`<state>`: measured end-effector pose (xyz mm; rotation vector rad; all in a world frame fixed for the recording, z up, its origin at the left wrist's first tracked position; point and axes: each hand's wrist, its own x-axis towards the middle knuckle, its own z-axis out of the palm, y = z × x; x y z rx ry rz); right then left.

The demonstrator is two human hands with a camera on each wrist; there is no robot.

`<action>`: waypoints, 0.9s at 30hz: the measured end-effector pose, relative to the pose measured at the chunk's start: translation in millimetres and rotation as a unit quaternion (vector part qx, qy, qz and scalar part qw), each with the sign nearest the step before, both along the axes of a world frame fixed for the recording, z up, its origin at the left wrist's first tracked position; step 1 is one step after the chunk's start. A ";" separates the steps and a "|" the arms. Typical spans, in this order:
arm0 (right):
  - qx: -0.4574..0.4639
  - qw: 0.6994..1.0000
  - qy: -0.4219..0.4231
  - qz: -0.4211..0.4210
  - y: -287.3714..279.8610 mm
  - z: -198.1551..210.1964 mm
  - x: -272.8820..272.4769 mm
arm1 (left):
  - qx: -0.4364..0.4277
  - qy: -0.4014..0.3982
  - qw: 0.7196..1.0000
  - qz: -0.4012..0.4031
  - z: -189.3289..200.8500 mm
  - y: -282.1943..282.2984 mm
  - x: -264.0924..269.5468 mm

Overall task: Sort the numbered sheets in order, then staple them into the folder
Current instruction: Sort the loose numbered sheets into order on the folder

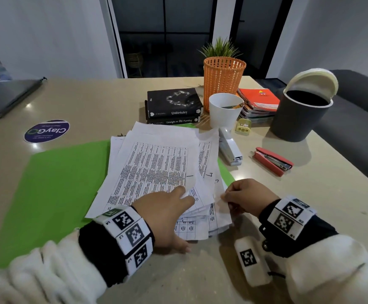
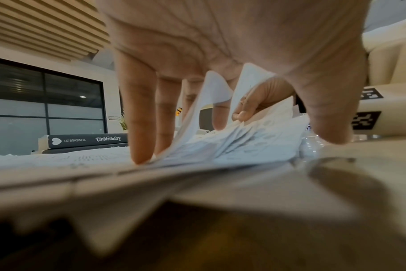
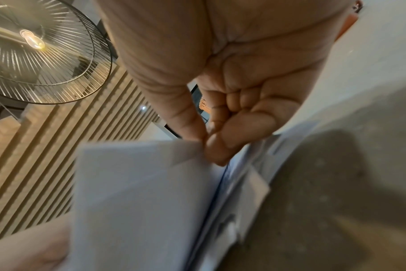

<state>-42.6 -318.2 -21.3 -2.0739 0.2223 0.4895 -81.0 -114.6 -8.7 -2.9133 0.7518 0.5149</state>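
A loose, fanned pile of printed sheets (image 1: 156, 163) lies on an open green folder (image 1: 58, 183). The top sheet bears a handwritten 1, and the one under it a 7. My left hand (image 1: 167, 209) rests on the pile's near edge with straight fingers (image 2: 141, 110) pressing the sheets (image 2: 243, 146), and lifted corners stand between the fingers. My right hand (image 1: 244, 198) pinches the near right corner of one sheet (image 3: 139, 192) between thumb and forefinger (image 3: 205, 144). A white stapler (image 1: 230, 150) and a red stapler (image 1: 273, 161) lie to the right of the pile.
Behind the pile are two stacked black books (image 1: 174, 106), a white cup (image 1: 224, 109), an orange basket (image 1: 223, 77), spiral notebooks (image 1: 258, 102), a yellow sharpener (image 1: 243, 126) and a dark grey bin (image 1: 303, 113). A closed laptop (image 1: 3, 97) and a round sticker (image 1: 47, 131) are at the far left.
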 end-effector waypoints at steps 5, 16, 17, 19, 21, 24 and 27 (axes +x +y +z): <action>0.007 1.000 -0.010 0.001 1.2 -2.8 1.7 | 0.020 -0.011 1.000 -0.013 -6.5 -0.5 2.0; -0.093 0.996 -0.001 0.003 -5.1 -7.4 3.7 | -0.119 -0.041 0.991 0.035 -6.0 9.6 9.6; -0.089 0.996 0.005 0.004 -5.8 -9.2 3.9 | -0.134 -0.046 0.989 0.039 -6.2 9.4 9.8; -0.080 0.997 0.013 0.006 -5.5 -10.4 3.6 | -0.160 -0.058 0.984 0.048 -6.4 8.7 7.7; -0.076 0.997 0.015 0.004 -5.8 -10.3 3.3 | -0.187 -0.082 0.977 0.060 -7.7 9.4 5.8; -0.083 0.997 0.005 0.002 -6.6 -7.4 2.9 | -0.228 -0.123 0.962 0.081 -8.4 12.1 6.9; -0.098 0.995 -0.008 0.013 -6.9 -3.6 2.5 | -0.238 -0.146 0.955 0.102 -6.3 13.3 8.1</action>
